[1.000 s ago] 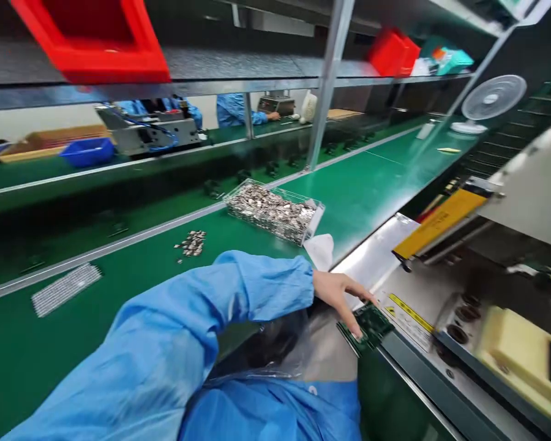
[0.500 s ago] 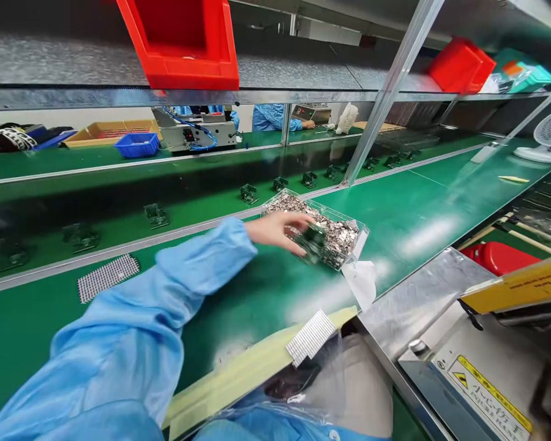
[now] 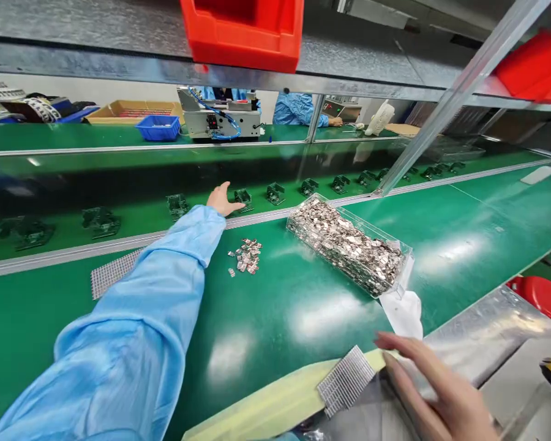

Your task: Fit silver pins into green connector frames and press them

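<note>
My left hand (image 3: 224, 201) reaches across to the sunken line behind the table. Its thumb and fingers are apart, beside a small green circuit board assembly (image 3: 243, 198); I cannot tell whether they touch it. My right hand (image 3: 441, 389) is at the lower right, fingers stretched out with a gap between them, holding nothing visible. Close to its fingertips lies a silvery ridged sheet of small metal parts (image 3: 346, 381) on a pale yellow strip (image 3: 266, 404). A clear plastic box (image 3: 349, 248) full of small metal pieces stands between my hands. A small pile of metal pieces (image 3: 247, 256) lies nearer my left sleeve.
Several more board assemblies (image 3: 100, 222) stand along the line. A perforated metal sheet (image 3: 114, 272) lies partly behind my left sleeve. Overhead is a shelf with a red bin (image 3: 245, 37); a slanted metal post (image 3: 459, 98) rises at right. A co-worker's blue sleeve (image 3: 294, 109) shows behind.
My left hand has moved left from above the clear box, where it held a board assembly, to the line. My right hand has come into view. The camera has turned left.
</note>
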Motion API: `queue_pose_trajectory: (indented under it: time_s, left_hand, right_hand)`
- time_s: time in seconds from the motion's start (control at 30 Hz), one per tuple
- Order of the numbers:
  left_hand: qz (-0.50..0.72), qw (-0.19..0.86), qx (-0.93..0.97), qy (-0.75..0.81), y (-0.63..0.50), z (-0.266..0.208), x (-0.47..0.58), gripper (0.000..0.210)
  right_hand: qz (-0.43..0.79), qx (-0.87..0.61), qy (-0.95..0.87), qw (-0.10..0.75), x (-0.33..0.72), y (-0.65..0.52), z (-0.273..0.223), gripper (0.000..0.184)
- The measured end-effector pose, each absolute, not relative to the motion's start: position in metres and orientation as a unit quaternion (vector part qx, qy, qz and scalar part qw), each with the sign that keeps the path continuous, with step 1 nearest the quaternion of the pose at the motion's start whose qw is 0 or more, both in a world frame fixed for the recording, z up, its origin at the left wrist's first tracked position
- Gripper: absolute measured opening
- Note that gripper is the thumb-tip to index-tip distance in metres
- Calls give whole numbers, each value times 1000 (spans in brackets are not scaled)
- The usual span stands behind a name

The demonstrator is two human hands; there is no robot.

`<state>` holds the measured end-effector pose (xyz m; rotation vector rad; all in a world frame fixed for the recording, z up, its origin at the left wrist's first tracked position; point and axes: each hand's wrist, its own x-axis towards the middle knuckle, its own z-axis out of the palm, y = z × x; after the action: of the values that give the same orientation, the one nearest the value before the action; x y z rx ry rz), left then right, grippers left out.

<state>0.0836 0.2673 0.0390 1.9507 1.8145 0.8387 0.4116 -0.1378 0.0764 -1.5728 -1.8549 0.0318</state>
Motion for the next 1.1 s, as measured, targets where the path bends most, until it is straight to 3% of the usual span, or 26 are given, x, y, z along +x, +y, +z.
queue_pose_trajectory:
  time_s: [0.2, 0.33, 0.43, 0.63, 0.8, 0.87, 1.0, 1.1]
  left_hand:
    - [198, 75, 662, 719, 249, 55, -21, 68]
    - [200, 83, 664, 715, 235, 58, -45, 68]
    - [218, 73, 687, 689, 213, 66, -35, 67]
    - [289, 135, 819, 476, 80, 59, -2, 60]
    - [299, 167, 827, 445, -15, 23, 13, 50]
    - [310, 164, 816, 460, -27, 12, 12, 60]
    - [274, 179, 809, 489, -31, 0, 3, 104]
    - [233, 201, 794, 524, -31, -5, -4, 110]
  right_hand:
    - [110, -468, -861, 167, 314, -9, 64, 22]
    - [34, -439, -897, 35, 252, 40, 48, 34]
    - [-2, -423, -906, -4, 221, 53, 37, 39]
    - [-17, -375, -927, -20, 214, -4, 17, 26]
    - [-84, -348, -931, 73, 255, -96, 7, 22]
    - [-86, -369, -920, 100, 270, -123, 6, 25]
    - [-66, -391, -906, 146, 285, -157, -2, 34]
    - [-41, -418, -890, 174, 289, -170, -10, 35]
